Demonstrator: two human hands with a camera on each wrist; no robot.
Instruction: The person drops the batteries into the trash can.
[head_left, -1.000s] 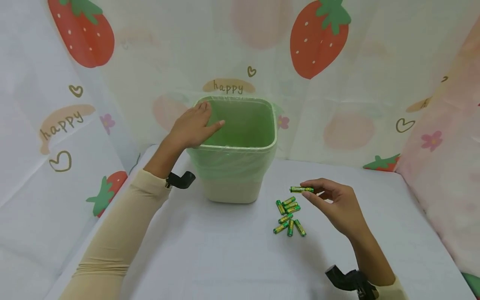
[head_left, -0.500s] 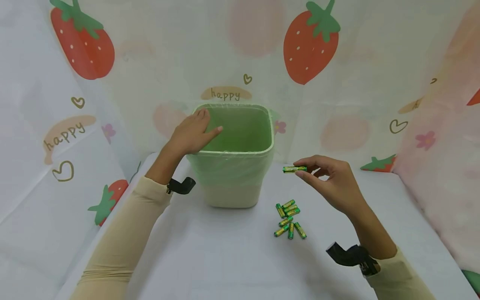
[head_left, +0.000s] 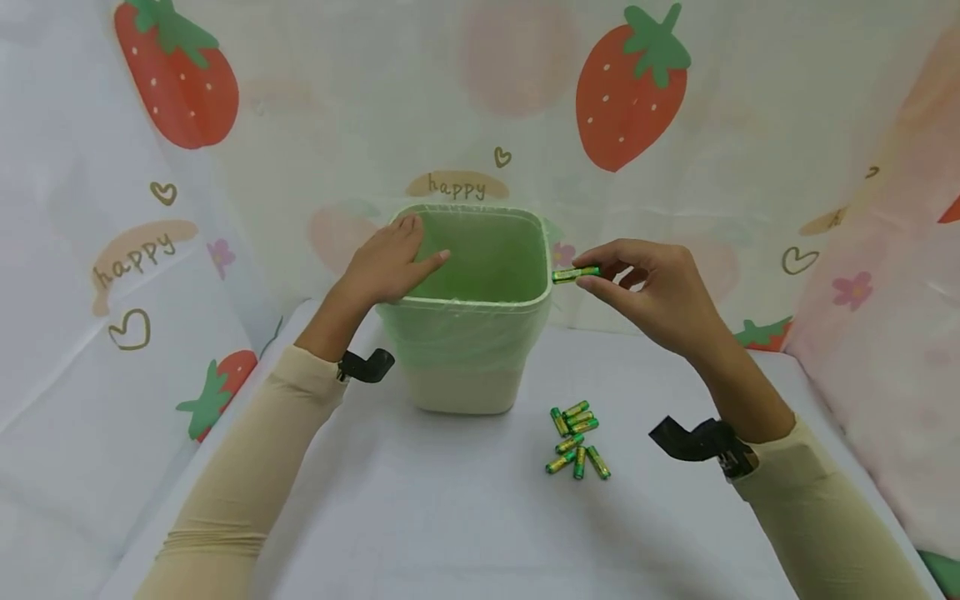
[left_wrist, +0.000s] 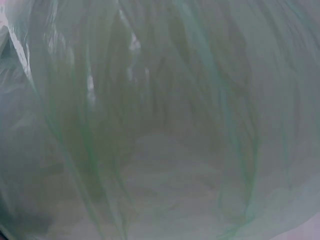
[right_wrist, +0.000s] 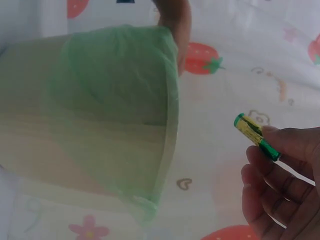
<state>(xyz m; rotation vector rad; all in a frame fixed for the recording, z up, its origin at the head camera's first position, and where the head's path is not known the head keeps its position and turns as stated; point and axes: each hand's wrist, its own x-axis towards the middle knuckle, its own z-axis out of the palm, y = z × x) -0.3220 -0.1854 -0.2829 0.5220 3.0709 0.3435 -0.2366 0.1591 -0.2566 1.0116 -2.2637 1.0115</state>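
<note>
My right hand (head_left: 652, 287) pinches a green and yellow battery (head_left: 576, 274) between thumb and fingertips, beside the right rim of a pale bin (head_left: 465, 375). In the right wrist view the same battery (right_wrist: 257, 136) sits apart from the bin's rim, held near one end. A thin green plastic bag (right_wrist: 120, 75) lines the bin and folds down over its outside. My left hand (head_left: 390, 258) rests on the bin's left rim, thumb stretched over the opening. Wrinkled bag film (left_wrist: 160, 120) fills the left wrist view, where the hand itself is out of sight.
Several more batteries (head_left: 576, 437) lie loosely grouped on the white tablecloth (head_left: 435, 508), in front and to the right of the bin. Close behind the bin hangs a cloth backdrop (head_left: 337, 100) printed with strawberries, hearts and flowers.
My right hand has risen and moved forward and left with the battery, from above the loose batteries to the bin's right rim. The left hand has stayed on the rim.
</note>
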